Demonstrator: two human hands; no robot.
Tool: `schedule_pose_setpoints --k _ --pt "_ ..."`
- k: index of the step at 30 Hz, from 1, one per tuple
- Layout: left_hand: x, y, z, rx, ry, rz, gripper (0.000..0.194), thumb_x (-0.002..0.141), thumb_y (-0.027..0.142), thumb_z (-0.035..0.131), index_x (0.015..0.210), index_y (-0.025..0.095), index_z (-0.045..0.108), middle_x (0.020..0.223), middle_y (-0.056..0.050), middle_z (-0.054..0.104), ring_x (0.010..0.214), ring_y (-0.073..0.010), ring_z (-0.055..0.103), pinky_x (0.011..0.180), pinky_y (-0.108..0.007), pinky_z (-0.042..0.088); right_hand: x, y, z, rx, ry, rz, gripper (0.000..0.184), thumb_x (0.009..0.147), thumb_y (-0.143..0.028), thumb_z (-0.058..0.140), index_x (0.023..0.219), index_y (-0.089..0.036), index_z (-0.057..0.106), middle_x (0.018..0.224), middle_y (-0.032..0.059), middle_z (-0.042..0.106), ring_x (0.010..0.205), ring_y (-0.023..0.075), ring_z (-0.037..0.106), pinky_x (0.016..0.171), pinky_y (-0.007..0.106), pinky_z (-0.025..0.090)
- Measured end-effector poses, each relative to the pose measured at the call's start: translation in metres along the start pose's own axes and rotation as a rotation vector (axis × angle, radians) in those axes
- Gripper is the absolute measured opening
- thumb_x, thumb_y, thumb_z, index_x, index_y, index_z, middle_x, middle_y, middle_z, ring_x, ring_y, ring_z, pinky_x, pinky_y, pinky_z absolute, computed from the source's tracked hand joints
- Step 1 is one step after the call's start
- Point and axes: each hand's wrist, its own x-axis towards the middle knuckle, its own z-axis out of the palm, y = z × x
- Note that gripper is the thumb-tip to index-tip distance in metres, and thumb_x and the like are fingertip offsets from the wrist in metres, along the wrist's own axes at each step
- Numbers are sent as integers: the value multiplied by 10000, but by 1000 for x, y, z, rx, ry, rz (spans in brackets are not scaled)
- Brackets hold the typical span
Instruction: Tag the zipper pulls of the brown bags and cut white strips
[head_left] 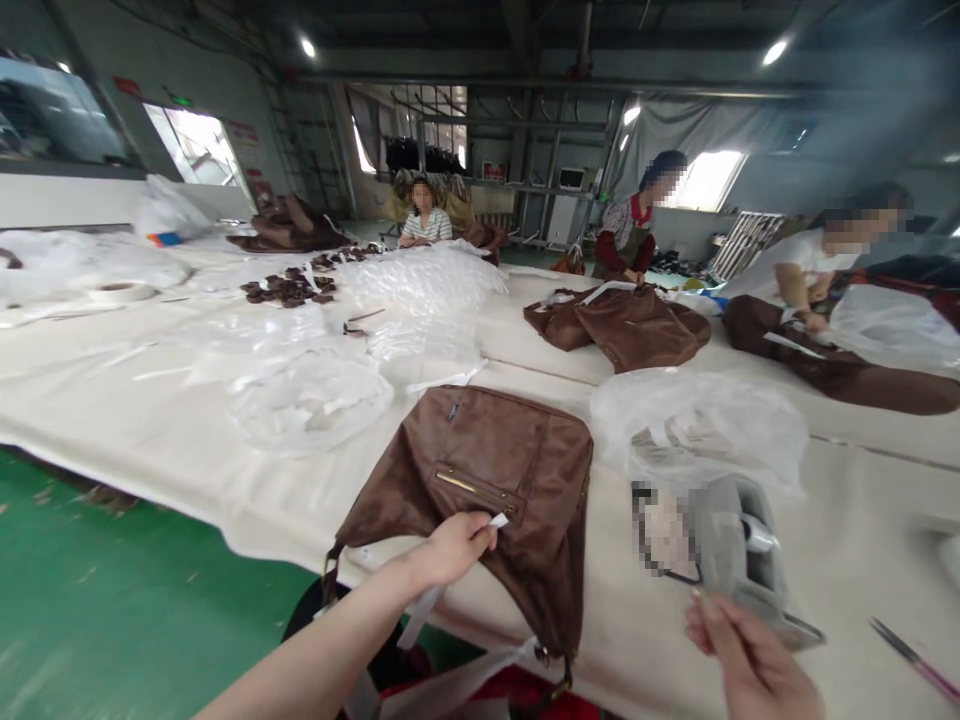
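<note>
A brown handbag (517, 450) lies in front of me at the table's near edge, its strap end hanging over. A gold-toned zipper (472, 487) runs across its front. My left hand (457, 548) is closed over the bag, pinching a small white strip (499, 520) by the zipper's end. To the right, away from the bag, my right hand (750, 650) has thumb and fingers pressed together; what they hold, if anything, is too small to name. Just beyond it stands a grey holder (739, 530) with a white roll in it.
Tweezers (915, 655) lie at the right. Clear plastic bags (697, 425) and a stack of plastic sleeves (420, 285) spread over the cloth-covered table (247, 480). More brown bags (637, 325) lie farther back, where two people handle them. Another person sits at the far end.
</note>
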Motion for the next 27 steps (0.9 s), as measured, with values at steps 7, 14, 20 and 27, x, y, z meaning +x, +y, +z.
schedule_pose_setpoints --k 7,14,20,27 --pt "-5 1 -1 43 6 33 219 868 207 398 737 173 570 643 16 522 624 -135 480 614 -215 380 -32 -91 149 263 -644 -87 397 761 -577 635 791 -182 661 621 3 624 484 101 499 440 208 380" --pt "-8 1 -2 64 -1 81 205 879 203 413 795 191 600 746 -10 628 713 -158 569 704 -231 420 -31 -78 188 244 -828 30 368 708 -533 651 698 -170 597 528 -43 528 370 41 340 357 187 172" --pt "-10 3 -5 -29 -31 75 191 867 231 441 776 192 604 744 1 612 738 -162 553 725 -242 401 -26 -73 192 202 -835 61 304 714 -470 651 692 -171 596 517 -49 528 364 53 376 335 180 183" --pt "-6 7 -5 -290 -22 -89 326 912 374 414 668 177 503 621 25 483 590 -122 415 595 -250 328 -27 -69 185 205 -887 15 304 738 -455 644 799 -159 677 629 -13 614 477 82 500 411 186 356"
